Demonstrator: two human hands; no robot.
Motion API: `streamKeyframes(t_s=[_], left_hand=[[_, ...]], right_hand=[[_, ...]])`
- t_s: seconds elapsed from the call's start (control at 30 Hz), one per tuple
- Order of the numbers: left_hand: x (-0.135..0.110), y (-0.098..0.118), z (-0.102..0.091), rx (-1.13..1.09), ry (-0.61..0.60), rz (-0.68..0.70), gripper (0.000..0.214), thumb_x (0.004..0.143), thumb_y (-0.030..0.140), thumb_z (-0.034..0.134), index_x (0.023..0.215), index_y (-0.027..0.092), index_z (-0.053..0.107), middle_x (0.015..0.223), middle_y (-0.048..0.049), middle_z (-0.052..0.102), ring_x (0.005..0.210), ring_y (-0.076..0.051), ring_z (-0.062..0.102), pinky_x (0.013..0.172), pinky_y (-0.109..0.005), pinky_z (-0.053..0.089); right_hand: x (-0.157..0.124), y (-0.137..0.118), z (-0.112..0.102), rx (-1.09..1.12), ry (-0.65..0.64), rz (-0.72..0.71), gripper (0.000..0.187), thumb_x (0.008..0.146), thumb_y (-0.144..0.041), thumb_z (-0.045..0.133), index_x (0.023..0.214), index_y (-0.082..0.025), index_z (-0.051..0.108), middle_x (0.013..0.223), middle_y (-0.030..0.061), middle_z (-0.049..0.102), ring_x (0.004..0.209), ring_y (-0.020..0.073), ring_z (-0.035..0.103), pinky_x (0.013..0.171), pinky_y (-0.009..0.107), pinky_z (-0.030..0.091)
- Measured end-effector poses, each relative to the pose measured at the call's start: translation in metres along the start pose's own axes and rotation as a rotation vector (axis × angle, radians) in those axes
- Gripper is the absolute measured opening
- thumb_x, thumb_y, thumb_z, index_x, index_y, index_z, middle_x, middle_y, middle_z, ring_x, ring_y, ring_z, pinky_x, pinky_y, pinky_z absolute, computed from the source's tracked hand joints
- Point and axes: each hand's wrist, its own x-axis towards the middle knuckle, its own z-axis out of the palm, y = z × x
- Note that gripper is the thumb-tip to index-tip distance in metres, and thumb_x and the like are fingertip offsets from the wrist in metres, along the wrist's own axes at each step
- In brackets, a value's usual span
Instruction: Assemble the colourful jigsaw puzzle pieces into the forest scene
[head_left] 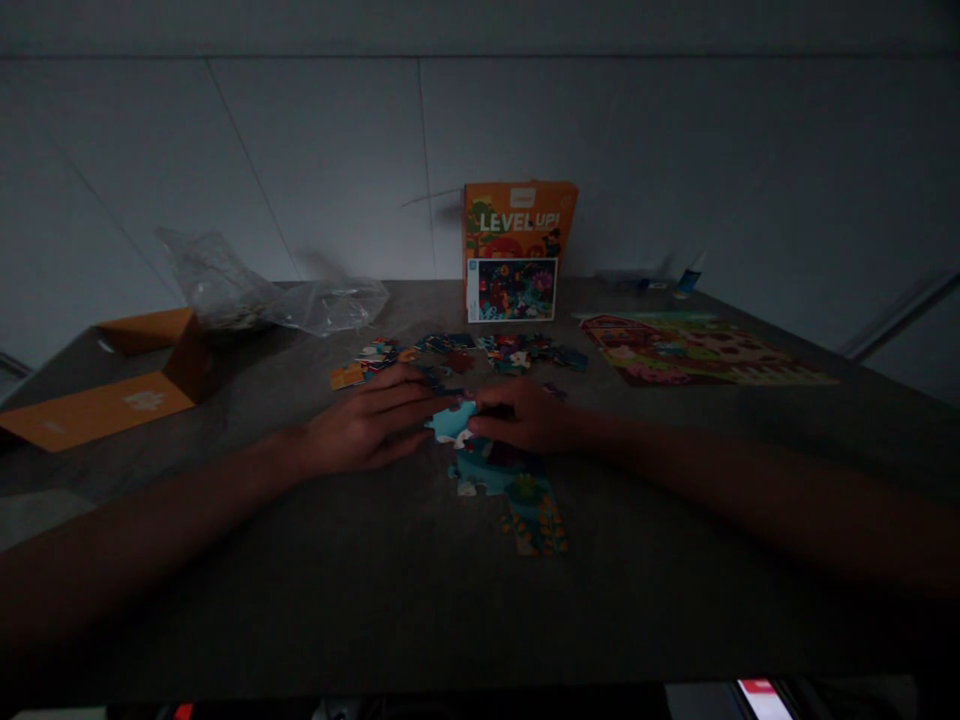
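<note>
In dim light, both my hands rest on a grey table [375, 580]. My left hand [367, 425] lies flat with fingers stretched toward a light blue puzzle piece [452, 421]. My right hand [525, 415] pinches that same piece from the right, fingers curled. Just below them sits a small joined cluster of puzzle pieces [517, 495]. Several loose pieces [465, 355] are scattered beyond the hands.
An orange "LEVEL UP!" puzzle box [517, 250] stands upright at the back. A finished puzzle [697, 350] lies at the right, an orange box lid [105, 385] at the left, a crumpled clear plastic bag [255, 295] behind it, and a small bottle [688, 278] by the wall.
</note>
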Motion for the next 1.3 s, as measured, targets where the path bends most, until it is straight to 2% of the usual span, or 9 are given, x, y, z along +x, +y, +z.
streamKeyframes(t_s=[0.17, 0.37, 0.5, 0.6, 0.67, 0.73, 0.83, 1.13, 1.3], left_hand=[[0.001, 0.003, 0.001, -0.007, 0.08, 0.031, 0.046, 0.101, 0.018, 0.055, 0.147, 0.022, 0.054, 0.119, -0.0107, 0.072, 0.114, -0.024, 0.065, 0.098, -0.038, 0.058], [0.004, 0.01, -0.002, -0.237, 0.093, -0.277, 0.049, 0.099, 0.035, 0.066, 0.144, 0.021, 0.054, 0.11, -0.0083, 0.077, 0.113, -0.024, 0.07, 0.105, -0.039, 0.055], [0.005, 0.014, 0.003, -0.401, 0.036, -0.368, 0.033, 0.098, 0.042, 0.064, 0.123, 0.02, 0.068, 0.121, -0.0105, 0.073, 0.111, -0.023, 0.071, 0.101, -0.038, 0.058], [0.005, 0.015, 0.008, -0.458, 0.048, -0.417, 0.036, 0.1, 0.04, 0.062, 0.129, 0.019, 0.063, 0.11, -0.0089, 0.076, 0.105, -0.022, 0.073, 0.098, -0.036, 0.058], [0.003, 0.014, 0.009, -0.467, 0.077, -0.444, 0.036, 0.099, 0.039, 0.063, 0.129, 0.018, 0.062, 0.106, -0.0082, 0.076, 0.103, -0.021, 0.073, 0.096, -0.035, 0.059], [0.002, 0.013, 0.01, -0.464, 0.085, -0.468, 0.032, 0.099, 0.037, 0.063, 0.125, 0.018, 0.063, 0.108, -0.0084, 0.076, 0.102, -0.021, 0.073, 0.093, -0.034, 0.06], [0.002, 0.011, 0.009, -0.454, 0.058, -0.477, 0.031, 0.1, 0.035, 0.06, 0.126, 0.018, 0.064, 0.111, -0.0088, 0.075, 0.1, -0.021, 0.073, 0.09, -0.033, 0.061], [0.003, 0.009, 0.009, -0.473, 0.031, -0.377, 0.023, 0.102, 0.028, 0.057, 0.118, 0.018, 0.069, 0.117, -0.0094, 0.074, 0.104, -0.019, 0.072, 0.092, -0.032, 0.06], [0.004, 0.011, 0.009, -0.486, 0.041, -0.397, 0.024, 0.101, 0.03, 0.059, 0.121, 0.019, 0.067, 0.116, -0.0089, 0.074, 0.101, -0.018, 0.072, 0.089, -0.03, 0.06]], right_hand=[[-0.001, 0.0, 0.0, 0.029, 0.03, -0.019, 0.027, 0.098, -0.04, 0.054, 0.092, -0.016, 0.066, 0.07, -0.0014, 0.061, 0.065, 0.0123, 0.052, 0.062, 0.025, 0.037], [-0.003, -0.002, -0.001, 0.092, 0.107, -0.033, 0.024, 0.097, -0.034, 0.057, 0.089, -0.017, 0.071, 0.071, -0.002, 0.067, 0.061, 0.0091, 0.052, 0.058, 0.022, 0.036], [-0.002, -0.003, -0.002, 0.087, 0.072, -0.046, 0.036, 0.099, -0.037, 0.055, 0.07, -0.017, 0.062, 0.061, -0.0041, 0.056, 0.055, 0.0082, 0.045, 0.054, 0.023, 0.03], [-0.002, -0.003, -0.003, 0.001, 0.03, -0.116, 0.046, 0.1, -0.036, 0.053, 0.058, -0.018, 0.05, 0.058, -0.0047, 0.045, 0.055, 0.0082, 0.041, 0.056, 0.025, 0.029], [-0.002, -0.002, -0.001, -0.033, 0.064, -0.115, 0.038, 0.099, -0.035, 0.054, 0.065, -0.017, 0.058, 0.062, -0.0038, 0.051, 0.057, 0.0088, 0.045, 0.058, 0.025, 0.032], [-0.003, -0.001, 0.001, -0.044, 0.15, -0.09, 0.022, 0.096, -0.033, 0.06, 0.087, -0.015, 0.069, 0.072, -0.0015, 0.063, 0.061, 0.0095, 0.052, 0.06, 0.024, 0.036], [-0.005, 0.002, 0.003, -0.1, 0.24, -0.106, 0.028, 0.094, -0.033, 0.064, 0.114, -0.015, 0.07, 0.085, 0.0014, 0.072, 0.067, 0.0105, 0.059, 0.063, 0.023, 0.042], [-0.003, 0.009, -0.001, -0.473, 0.244, -0.438, 0.029, 0.101, -0.034, 0.06, 0.122, -0.015, 0.068, 0.086, 0.006, 0.071, 0.08, 0.0172, 0.064, 0.071, 0.03, 0.051], [-0.002, 0.005, -0.002, -0.658, 0.271, -0.563, 0.024, 0.104, -0.032, 0.055, 0.112, -0.016, 0.071, 0.088, 0.0071, 0.074, 0.078, 0.0169, 0.063, 0.07, 0.032, 0.051]])
